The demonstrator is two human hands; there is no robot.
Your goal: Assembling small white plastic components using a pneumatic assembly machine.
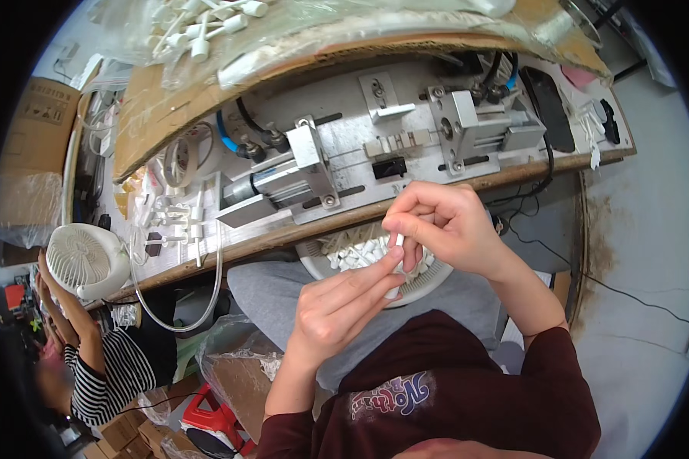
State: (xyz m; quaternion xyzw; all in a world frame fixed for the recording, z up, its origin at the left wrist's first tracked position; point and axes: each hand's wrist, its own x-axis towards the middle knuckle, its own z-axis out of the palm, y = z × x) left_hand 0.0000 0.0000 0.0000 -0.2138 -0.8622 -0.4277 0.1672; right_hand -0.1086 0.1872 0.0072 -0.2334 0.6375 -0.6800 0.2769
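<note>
Even, soft daylight fills the scene, brightest on the pale floor (651,252) at the right and on the clear plastic sheeting (344,23) along the bench's far edge, which shows mild glare. Shadows are faint, deepest under the bench's near edge. Fisheye distortion bows the bench (436,195) into an arc, with black vignette at every corner. The centre is fairly sharp; the lower left rim is smeared and blurred.

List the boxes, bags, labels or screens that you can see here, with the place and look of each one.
Brown cardboard box: far left edge, beside the bench, a dark printed mark on its side.
Clear plastic bag: top left, on cardboard sheets, holding small white plastic parts.
Crumpled clear bag: below the left hand, by the knee.
Small brown cartons: bottom left, on the floor.
Screens: none visible.
</note>
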